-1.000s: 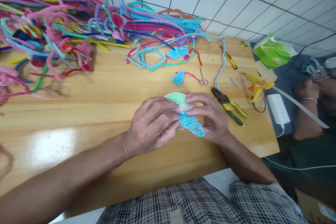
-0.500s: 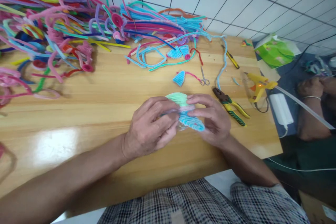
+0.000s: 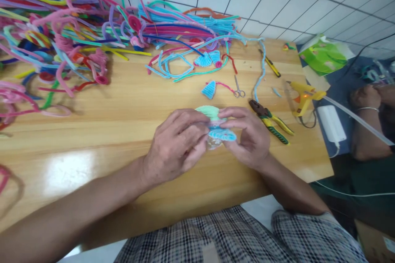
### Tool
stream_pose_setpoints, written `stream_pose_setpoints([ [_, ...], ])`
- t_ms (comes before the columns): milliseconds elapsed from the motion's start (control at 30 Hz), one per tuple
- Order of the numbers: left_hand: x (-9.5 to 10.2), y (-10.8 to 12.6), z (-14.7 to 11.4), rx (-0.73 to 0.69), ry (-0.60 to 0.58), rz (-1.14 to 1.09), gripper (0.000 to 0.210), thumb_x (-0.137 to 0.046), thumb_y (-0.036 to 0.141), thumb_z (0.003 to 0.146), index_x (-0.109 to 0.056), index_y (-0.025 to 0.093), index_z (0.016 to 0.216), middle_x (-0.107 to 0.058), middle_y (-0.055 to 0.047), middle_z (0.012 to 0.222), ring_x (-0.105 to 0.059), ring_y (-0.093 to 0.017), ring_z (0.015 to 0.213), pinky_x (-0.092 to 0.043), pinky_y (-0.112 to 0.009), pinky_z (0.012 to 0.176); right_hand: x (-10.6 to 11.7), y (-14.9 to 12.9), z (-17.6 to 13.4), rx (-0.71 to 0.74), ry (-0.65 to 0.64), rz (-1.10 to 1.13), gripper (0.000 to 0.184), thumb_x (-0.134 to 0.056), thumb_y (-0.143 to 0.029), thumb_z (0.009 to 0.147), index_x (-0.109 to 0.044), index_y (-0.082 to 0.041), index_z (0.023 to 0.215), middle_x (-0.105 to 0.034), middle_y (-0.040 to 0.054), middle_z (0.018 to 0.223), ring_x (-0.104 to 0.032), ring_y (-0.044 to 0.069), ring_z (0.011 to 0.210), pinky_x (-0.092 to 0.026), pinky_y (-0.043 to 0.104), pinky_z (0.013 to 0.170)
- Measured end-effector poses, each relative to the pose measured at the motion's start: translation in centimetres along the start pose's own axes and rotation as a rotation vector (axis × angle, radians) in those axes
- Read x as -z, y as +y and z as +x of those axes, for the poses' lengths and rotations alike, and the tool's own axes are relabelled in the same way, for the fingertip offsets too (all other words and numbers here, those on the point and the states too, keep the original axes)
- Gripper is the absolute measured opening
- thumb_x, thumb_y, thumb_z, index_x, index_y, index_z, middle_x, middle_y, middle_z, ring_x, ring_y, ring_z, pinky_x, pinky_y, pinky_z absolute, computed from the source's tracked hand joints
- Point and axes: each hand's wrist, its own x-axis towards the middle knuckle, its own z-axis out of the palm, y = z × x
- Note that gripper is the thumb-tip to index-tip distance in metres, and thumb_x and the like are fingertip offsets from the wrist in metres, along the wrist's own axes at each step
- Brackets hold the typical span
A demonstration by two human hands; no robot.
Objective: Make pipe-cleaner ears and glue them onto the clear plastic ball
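Blue lobe (image 3: 222, 134) of the pipe-cleaner piece (image 3: 209, 112) has swung up from about 4 o'clock to 3 within a second. The piece sits between both hands: the left hand (image 3: 177, 144) pinches its 9 o'clock side, the right hand (image 3: 249, 137) grasps its 3 o'clock side. From it, a blue triangle (image 3: 209, 89) lies at 12, scissors (image 3: 237, 86) at 1, pliers (image 3: 266, 116) at 3.
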Motion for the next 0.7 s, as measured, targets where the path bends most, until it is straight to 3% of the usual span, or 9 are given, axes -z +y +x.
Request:
stream_pose_setpoints([
  [233,0.2,-0.6,0.3,0.094,-0.024,-0.083,0.014,-0.071,0.014,0.106,-0.069,0.024,0.115,-0.085,-0.01,0.121,-0.082,-0.024,0.114,-0.068,-0.042,0.101,-0.2,0.7,0.0,-0.084,0.022,0.081,0.029,-0.08,-0.022,0.1,-0.077,-0.035,0.126,-0.085,0.0048,0.124,-0.083,0.028,0.117,-0.067,0.051,0.103],
  [400,0.0,-1.4,0.6,0.138,0.008,-0.112,0.007,-0.071,0.018,0.106,-0.072,0.025,0.106,-0.085,-0.005,0.114,-0.082,-0.023,0.109,-0.069,-0.043,0.099,-0.8,1.4,0.2,-0.102,0.023,0.132,0.026,-0.079,-0.025,0.102,-0.075,-0.033,0.126,-0.083,0.0063,0.13,-0.081,0.028,0.122,-0.065,0.049,0.108],
  [700,-0.3,-1.4,0.8,0.203,0.037,-0.171,0.01,-0.074,0.027,0.108,-0.073,0.026,0.098,-0.085,-0.006,0.108,-0.082,-0.024,0.104,-0.068,-0.043,0.098,-0.4,1.2,0.7,-0.152,-0.029,0.079,0.016,-0.08,-0.029,0.1,-0.075,-0.029,0.115,-0.084,0.0072,0.126,-0.079,0.028,0.121,-0.063,0.052,0.11],
])
